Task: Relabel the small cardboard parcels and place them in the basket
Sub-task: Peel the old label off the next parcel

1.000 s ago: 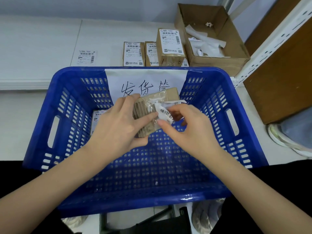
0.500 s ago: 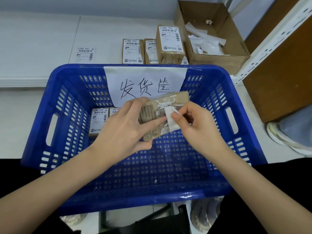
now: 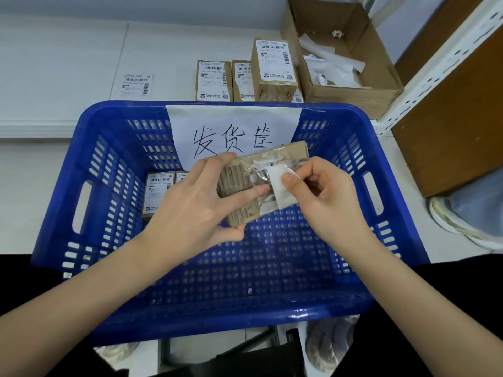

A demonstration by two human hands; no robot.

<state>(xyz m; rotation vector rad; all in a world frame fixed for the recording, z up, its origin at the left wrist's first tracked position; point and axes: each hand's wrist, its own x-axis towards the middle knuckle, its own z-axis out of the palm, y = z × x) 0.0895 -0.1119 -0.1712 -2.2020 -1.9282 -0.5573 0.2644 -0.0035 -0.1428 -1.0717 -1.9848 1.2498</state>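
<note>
Left hand [image 3: 190, 205] is gripping a small brown cardboard parcel [image 3: 253, 186] over the perforated blue plastic basket [image 3: 109, 202], fingers clamped round it; right hand [image 3: 324, 197] is pinching a white paper label [image 3: 280, 186] half-peeled off its glossy taped face; two labelled parcels [image 3: 159, 193] lying at basket's far left

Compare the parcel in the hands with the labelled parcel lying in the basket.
The held parcel is gripped by the left hand above the basket; the basket parcel lies at its far left. The held one's label is half peeled, pinched by the right hand; the other's is flat and intact. Both are small brown cardboard.
</note>
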